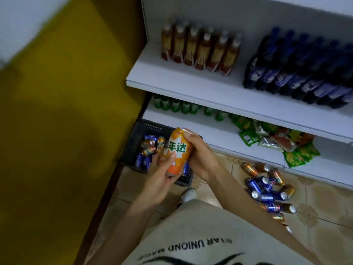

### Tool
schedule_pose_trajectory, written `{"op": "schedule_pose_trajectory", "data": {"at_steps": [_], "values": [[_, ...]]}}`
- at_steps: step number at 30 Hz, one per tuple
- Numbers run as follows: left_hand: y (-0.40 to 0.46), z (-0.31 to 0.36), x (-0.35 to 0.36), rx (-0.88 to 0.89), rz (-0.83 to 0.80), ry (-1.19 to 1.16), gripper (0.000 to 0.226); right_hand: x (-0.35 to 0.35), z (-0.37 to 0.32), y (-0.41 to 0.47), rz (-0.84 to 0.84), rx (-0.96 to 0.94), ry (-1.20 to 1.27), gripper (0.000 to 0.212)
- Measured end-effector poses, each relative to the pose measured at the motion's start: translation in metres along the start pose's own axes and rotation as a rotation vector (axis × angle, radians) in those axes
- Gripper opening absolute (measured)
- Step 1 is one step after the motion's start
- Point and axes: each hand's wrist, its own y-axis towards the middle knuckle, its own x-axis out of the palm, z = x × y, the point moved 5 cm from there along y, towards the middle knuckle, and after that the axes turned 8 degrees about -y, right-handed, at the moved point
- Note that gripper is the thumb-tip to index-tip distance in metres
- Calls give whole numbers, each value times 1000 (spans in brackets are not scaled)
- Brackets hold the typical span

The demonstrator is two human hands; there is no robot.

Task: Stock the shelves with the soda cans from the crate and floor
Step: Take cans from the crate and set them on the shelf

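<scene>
An orange can [176, 151] sits gripped in both hands, left hand [162, 175] at its base, right hand [198, 153] near the top. Rigid, smooth, probably slippery; best held round the middle. At nine o'clock, the crate [133, 144]; four o'clock, floor cans [267, 192]; twelve, shelves [191, 83].

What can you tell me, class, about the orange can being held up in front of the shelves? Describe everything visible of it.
The orange can is a metal-looking drink can with an orange body, pale patches and green characters on a white panel. It is tilted, its top rim up and towards the shelves. The left hand cups its lower end from below, and the right hand grips its upper side. It is held in the air above the dark crate, touching nothing else.
</scene>
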Motion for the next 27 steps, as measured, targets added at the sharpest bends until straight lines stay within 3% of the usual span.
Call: {"op": "schedule_pose_trajectory", "data": {"at_steps": [4, 7, 10, 21, 27], "values": [[-34, 2, 1, 192, -91, 311, 83, 10, -5, -36, -48, -57, 62, 51], [-61, 3, 20, 378, -85, 464, 73, 18, -16, -63, -75, -87, 144, 51], [-80, 4, 48, 503, -77, 490, 67, 18, -39, -82, -91, -136, 146, 61], [-72, 25, 224, 767, -208, 494, 65, -33, -213, -98, -208, -393, 18, 56], [-43, 42, 329, 911, -184, 411, 57, -73, -332, -88, -279, -509, -355, 49]]}}
